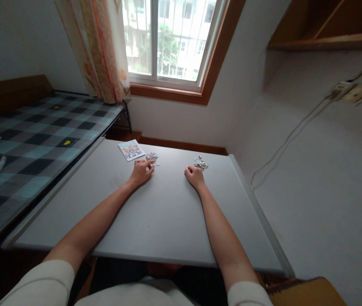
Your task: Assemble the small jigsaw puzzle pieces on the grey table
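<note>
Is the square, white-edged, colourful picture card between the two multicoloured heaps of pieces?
No, the card lies left of both the left heap and the right heap.

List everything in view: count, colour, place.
Table: one, grey, centre
Picture card: one, multicoloured, table's far left
Left pile: one, small multicoloured pieces, beside picture card
Right pile: one, small multicoloured pieces, table's far side
Checked bed: one, black, grey, blue, left
Window: one, white, top centre
Curtain: one, orange and cream, left of window
Shelf: one, brown, upper right
Outlet: one, cream, right wall
Cord: count unclear, pale, at outlet
Furniture piece: one, yellowish, bottom right
Sleeves: two, white, bottom
Left hand: one, bare, near left pile
Right hand: one, bare, near right pile
</note>
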### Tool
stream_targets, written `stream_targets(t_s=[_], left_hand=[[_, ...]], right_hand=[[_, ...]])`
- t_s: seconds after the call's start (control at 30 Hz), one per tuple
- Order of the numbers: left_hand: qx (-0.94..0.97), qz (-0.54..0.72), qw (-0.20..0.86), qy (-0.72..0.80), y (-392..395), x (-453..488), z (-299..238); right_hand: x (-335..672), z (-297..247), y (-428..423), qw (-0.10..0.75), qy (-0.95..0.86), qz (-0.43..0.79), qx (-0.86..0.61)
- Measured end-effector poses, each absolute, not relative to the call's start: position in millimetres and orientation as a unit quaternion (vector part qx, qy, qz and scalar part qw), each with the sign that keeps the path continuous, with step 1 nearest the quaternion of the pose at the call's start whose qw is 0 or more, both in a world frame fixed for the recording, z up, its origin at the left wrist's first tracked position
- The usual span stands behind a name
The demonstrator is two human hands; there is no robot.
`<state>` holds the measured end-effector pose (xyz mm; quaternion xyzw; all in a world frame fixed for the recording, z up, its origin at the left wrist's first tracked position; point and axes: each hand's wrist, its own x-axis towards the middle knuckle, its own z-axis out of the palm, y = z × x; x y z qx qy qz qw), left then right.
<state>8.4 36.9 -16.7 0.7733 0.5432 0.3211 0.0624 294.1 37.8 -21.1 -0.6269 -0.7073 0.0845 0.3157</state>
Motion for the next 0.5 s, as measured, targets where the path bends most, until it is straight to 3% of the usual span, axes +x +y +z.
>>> stream_targets(t_s=[0.5], left_hand=[[0.7, 0.386, 0.075, 0.596, 40.9, 2.7, -19.3]], right_hand=[[294.3, -22.3, 38.7, 0.314, -0.709, 0.082, -0.626]])
